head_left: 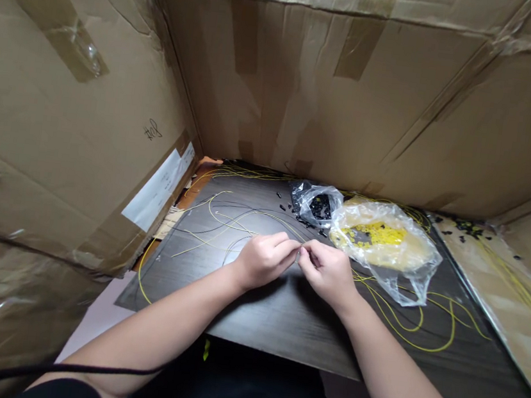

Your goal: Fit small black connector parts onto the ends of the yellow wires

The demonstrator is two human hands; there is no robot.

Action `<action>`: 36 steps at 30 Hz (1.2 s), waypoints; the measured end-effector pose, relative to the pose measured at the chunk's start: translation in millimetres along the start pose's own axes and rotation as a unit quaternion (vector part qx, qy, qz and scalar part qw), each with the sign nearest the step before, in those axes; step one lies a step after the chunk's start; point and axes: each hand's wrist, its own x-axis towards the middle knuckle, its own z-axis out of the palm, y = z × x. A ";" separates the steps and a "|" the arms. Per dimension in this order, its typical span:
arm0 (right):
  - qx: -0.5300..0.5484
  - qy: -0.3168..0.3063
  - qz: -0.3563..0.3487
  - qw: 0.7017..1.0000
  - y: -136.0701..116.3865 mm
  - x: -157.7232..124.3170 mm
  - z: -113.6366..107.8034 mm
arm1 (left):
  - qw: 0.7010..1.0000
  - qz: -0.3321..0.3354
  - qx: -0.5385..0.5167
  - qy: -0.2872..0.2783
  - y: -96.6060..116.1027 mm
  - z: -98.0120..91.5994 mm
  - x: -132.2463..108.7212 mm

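My left hand is closed in a pinch over the dark tabletop, its fingertips meeting those of my right hand, also pinched. Thin yellow wires run in from the left to my left hand, and looping yellow wires come out beside my right hand. Both hands appear to grip a wire where the fingertips meet. A tiny piece at that spot is too small to make out. Just beyond my right hand lie a clear plastic bag of small yellow parts and a smaller bag of small black parts.
Tall cardboard walls enclose the back and sides of the dark table. Loose black pieces lie near the bags. More black pieces and yellow wires rest on cardboard at the right. A dark cord crosses my left forearm.
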 end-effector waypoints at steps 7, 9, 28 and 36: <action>-0.017 0.069 -0.054 0.996 2.7 -2.4 -4.4 | 0.996 -0.032 -0.078 0.033 2.3 -3.9 3.3; -0.015 0.074 -0.062 0.995 2.0 -4.8 -3.4 | 0.994 -0.037 -0.094 0.040 3.1 -4.9 3.3; 0.104 0.143 -0.024 0.984 -33.1 -15.5 9.8 | 0.991 0.000 -0.008 0.133 4.4 -4.3 4.6; 0.282 0.101 0.091 0.950 -26.1 -17.5 12.5 | 0.982 -0.015 -0.069 0.175 6.4 -4.9 6.3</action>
